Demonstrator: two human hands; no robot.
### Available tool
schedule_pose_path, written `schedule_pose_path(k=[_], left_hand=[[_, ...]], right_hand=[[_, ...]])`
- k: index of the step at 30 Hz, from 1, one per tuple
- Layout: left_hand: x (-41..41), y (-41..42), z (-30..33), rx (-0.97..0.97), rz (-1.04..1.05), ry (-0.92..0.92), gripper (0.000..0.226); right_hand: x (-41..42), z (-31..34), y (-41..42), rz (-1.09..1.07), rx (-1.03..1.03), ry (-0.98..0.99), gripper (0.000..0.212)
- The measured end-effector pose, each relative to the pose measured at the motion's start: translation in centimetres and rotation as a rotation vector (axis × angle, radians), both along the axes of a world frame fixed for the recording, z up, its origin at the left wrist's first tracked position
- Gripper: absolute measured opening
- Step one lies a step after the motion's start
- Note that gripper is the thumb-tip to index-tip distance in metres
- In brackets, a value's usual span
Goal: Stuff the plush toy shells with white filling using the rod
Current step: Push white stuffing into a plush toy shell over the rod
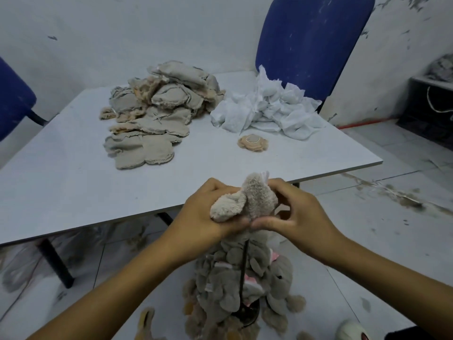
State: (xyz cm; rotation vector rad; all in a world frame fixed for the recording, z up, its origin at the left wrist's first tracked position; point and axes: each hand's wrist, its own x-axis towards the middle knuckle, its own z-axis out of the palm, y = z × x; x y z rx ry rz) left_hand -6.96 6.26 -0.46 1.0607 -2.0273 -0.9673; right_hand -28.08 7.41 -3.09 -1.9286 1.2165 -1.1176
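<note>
White table (73, 187) took up most of the view, blue chair (311, 40) behind its far right corner. On the table: heap of flat unstuffed grey shells (157, 109) at far centre, pile of white filling (267, 111) just right of it, touching at the edge. One small beige piece (252, 142) lay alone in front of the filling. On the floor below the hands: mound of grey plush toys (225, 285) round an upright dark rod (244, 271) on a round base. Plush toy shell (247, 198) sat over the rod's top, off the table's near edge. Left hand (203, 212) gripped it from the left, fingers curled round. Right hand (296, 212) pinched it from the right, thumb under.
</note>
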Motion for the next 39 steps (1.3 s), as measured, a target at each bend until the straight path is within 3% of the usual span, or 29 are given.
schedule_pose_path(k=[2, 4, 6, 9, 12, 14, 17, 18, 20, 22, 24, 26, 29, 32, 35, 37, 39], left_hand=[[-0.1, -0.3, 0.8, -0.005, 0.003, 0.093, 0.013], [0.0, -0.8, 0.9, -0.146, 0.026, 0.213, 0.024], [0.0, -0.9, 0.3, -0.201, 0.014, 0.234, 0.028], [-0.3, -0.7, -1.2, -0.134, 0.043, 0.13, 0.044], [-0.3, -1.0, -1.3, -0.177, 0.07, 0.253, 0.031], [-0.4, -1.2, -0.7, -0.097, 0.081, 0.448, 0.029], [-0.5, -1.1, -0.1, 0.172, 0.041, 0.684, 0.022], [-0.4, -1.1, 0.3, 0.192, 0.039, 0.662, 0.025], [0.7, -1.5, 1.4, 0.065, 0.053, 0.449, 0.037], [2.0, -1.9, 3.2, -0.03, -0.034, 0.251, 0.043], [2.5, -2.1, 4.6, 0.021, -0.142, 0.133, 0.048], [2.2, -2.0, 5.0, -0.067, -0.105, 0.019, 0.041], [1.3, -2.1, 4.3, -0.304, -0.015, 0.05, 0.017], [1.2, -2.2, 1.6, -0.309, 0.035, 0.09, 0.01], [0.3, -1.0, -0.8, -0.186, 0.09, 0.04, 0.035], [0.0, -0.9, -1.4, -0.207, 0.109, -0.022, 0.05], [0.1, -1.4, -0.6, -0.181, 0.11, -0.094, 0.04]], right_hand=[[0.0, 0.9, 0.0, -0.023, -0.06, -0.088, 0.05], [0.0, 1.6, 0.0, -0.063, -0.201, -0.154, 0.042], [0.1, 1.6, 0.0, -0.074, -0.296, -0.033, 0.035], [0.5, 0.8, 0.1, -0.046, -0.103, 0.158, 0.032], [0.0, 0.6, 0.1, 0.014, 0.114, 0.034, 0.055], [-0.1, 1.2, 0.1, 0.076, 0.139, -0.062, 0.051], [0.1, 2.1, 0.1, -0.018, -0.065, -0.184, 0.042], [0.1, 2.3, 0.1, -0.054, -0.139, -0.195, 0.044], [0.3, 2.8, 0.1, -0.103, -0.213, -0.163, 0.045], [0.4, 3.1, -0.1, -0.12, -0.18, -0.107, 0.046], [0.4, 3.2, -0.2, -0.116, -0.154, -0.05, 0.045], [0.5, 3.4, -0.2, -0.115, -0.197, -0.015, 0.04], [0.5, 3.7, -0.2, -0.122, -0.328, -0.013, 0.04], [0.7, 2.7, -0.4, -0.119, -0.333, 0.06, 0.041], [1.1, 0.7, 0.0, -0.082, -0.148, 0.058, 0.037], [1.1, -0.1, 0.2, -0.052, -0.085, 0.001, 0.036], [0.8, -0.1, 0.2, -0.01, -0.029, -0.027, 0.047]])
